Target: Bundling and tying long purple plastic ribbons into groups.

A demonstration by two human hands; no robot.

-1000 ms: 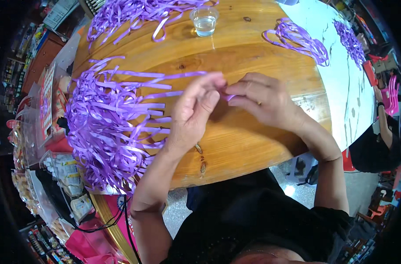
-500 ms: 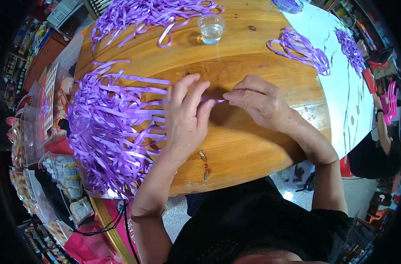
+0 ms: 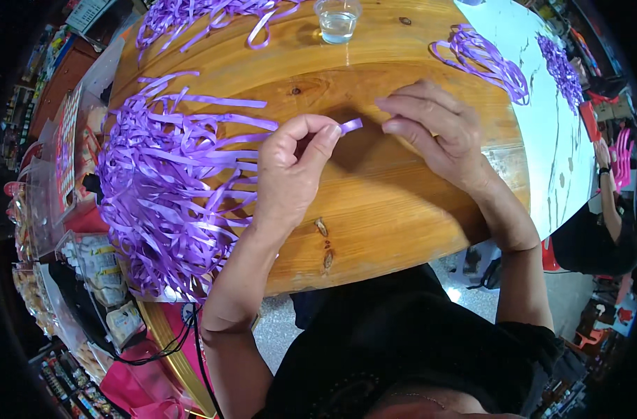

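Observation:
My left hand (image 3: 294, 164) pinches a purple ribbon between thumb and forefinger, and its short end (image 3: 351, 126) sticks out to the right. A large heap of purple ribbons (image 3: 165, 188) lies left of that hand, with several loose ends stretching toward it. Apart from the ribbon, to the right, my right hand (image 3: 437, 133) hovers over the table with thumb and fingers parted and nothing visible between them. Both hands are above the wooden table (image 3: 374, 230).
A clear cup of liquid (image 3: 337, 24) stands at the far side. More ribbons (image 3: 207, 17) lie far left, and a looped bundle (image 3: 482, 59) far right. Beyond is a white marbled tabletop (image 3: 549, 153) with a purple pile (image 3: 561, 70). Another person's arm (image 3: 607, 195) shows at right.
My right hand has let go of the ribbon end and moved right, its fingers opening. My left hand's fingers have closed into a pinch on the ribbon. The whole view has shifted slightly.

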